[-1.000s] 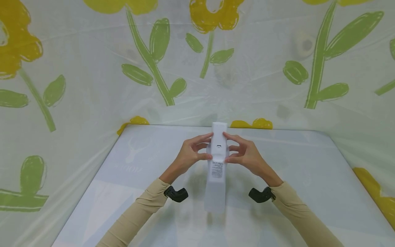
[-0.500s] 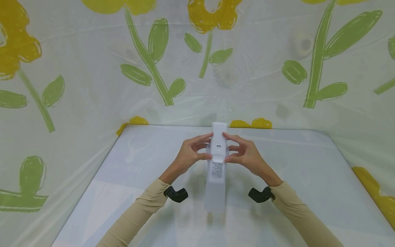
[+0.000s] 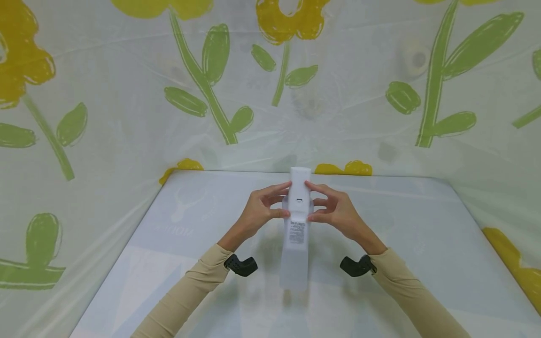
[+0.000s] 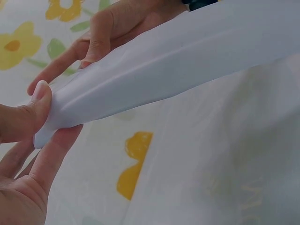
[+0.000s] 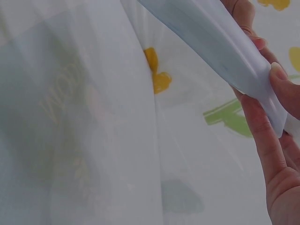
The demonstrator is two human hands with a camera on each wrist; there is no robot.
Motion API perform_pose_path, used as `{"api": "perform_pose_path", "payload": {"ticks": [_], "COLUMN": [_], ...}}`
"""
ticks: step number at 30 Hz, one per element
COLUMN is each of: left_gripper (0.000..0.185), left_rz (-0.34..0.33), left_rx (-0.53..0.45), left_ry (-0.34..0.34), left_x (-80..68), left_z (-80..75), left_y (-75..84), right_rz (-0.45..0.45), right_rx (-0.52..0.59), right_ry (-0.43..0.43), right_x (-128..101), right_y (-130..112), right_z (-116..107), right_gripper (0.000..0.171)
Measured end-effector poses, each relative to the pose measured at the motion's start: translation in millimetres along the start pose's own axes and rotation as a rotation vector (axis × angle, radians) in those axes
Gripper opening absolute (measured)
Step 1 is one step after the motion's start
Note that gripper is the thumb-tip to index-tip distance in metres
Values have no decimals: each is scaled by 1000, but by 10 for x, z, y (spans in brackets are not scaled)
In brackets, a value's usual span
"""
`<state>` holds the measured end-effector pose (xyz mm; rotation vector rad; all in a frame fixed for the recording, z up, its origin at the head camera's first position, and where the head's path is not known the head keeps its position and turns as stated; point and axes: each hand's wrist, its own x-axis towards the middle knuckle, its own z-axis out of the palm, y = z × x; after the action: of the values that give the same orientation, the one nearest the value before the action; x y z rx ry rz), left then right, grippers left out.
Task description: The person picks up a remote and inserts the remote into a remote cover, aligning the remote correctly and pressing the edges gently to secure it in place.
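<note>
A long white plastic device (image 3: 298, 188) is held up lengthwise over the table, with a small dark port near its upper part and a printed label below. A wider rounded part shows behind its middle. My left hand (image 3: 261, 209) pinches its left side, index finger near the top and thumb lower down. Mirroring it, my right hand (image 3: 338, 211) grips the right side. Through the left wrist view, the smooth tapering body of the white device (image 4: 154, 70) runs between both hands. In the right wrist view, the right thumb (image 5: 286, 89) presses against its narrow end.
Below lies a pale table (image 3: 203, 263) with faint printed shapes. A white curtain (image 3: 346, 84) with yellow flowers and green leaves hangs behind it and along the sides. Black wrist cameras, including the left one (image 3: 242, 266), jut inward from both wrists.
</note>
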<state>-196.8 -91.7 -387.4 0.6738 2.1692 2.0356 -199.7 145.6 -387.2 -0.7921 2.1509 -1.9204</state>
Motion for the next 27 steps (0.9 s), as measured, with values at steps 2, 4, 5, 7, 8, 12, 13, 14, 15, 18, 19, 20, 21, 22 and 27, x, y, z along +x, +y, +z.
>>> {"api": "perform_pose_path", "payload": {"ticks": [2, 4, 5, 7, 8, 12, 13, 14, 15, 18, 19, 20, 21, 22, 27], "left_gripper": [64, 64, 64, 64, 64, 64, 64, 64, 64, 63, 63, 63, 63, 63, 63], "left_rz": [-1, -2, -3, -3, -3, -5, -5, -4, -4, 2, 3, 4, 5, 7, 19], "left_rx": [1, 4, 5, 5, 4, 1, 0, -3, -5, -14, -18, -21, -24, -27, -33], "left_ry": [1, 3, 4, 4, 4, 4, 5, 5, 6, 6, 5, 5, 5, 5, 6], "left_x": [-1, -3, -4, -5, -6, -8, -9, -10, -12, -19, -20, -21, -21, -21, -24], "left_z": [1, 6, 7, 11, 14, 27, 29, 30, 32, 35, 35, 35, 34, 34, 32], "left_y": [2, 6, 8, 10, 12, 18, 20, 22, 25, 32, 32, 31, 30, 29, 20], "right_rz": [-2, -6, -5, -2, 0, 5, 5, 2, 1, -6, -7, -10, -10, -12, -12], "right_rx": [7, 3, 3, 0, 1, 22, 27, 30, 31, 29, 30, 32, 33, 35, 35], "right_ry": [-2, -3, -2, -1, 1, 2, 1, 1, 1, 0, -1, -3, -4, -5, 1], "right_x": [-4, -6, -9, -13, -16, -31, -32, -33, -34, -36, -35, -35, -34, -34, -31], "right_y": [-4, -1, -1, 1, -1, -1, 0, 1, 3, 6, 9, 10, 12, 12, 15], "right_z": [-2, -5, -5, -5, -5, -5, -6, -7, -8, -11, -12, -12, -13, -13, -11], "right_gripper": [73, 73, 73, 73, 73, 73, 72, 72, 72, 72, 72, 72, 72, 72, 71]}}
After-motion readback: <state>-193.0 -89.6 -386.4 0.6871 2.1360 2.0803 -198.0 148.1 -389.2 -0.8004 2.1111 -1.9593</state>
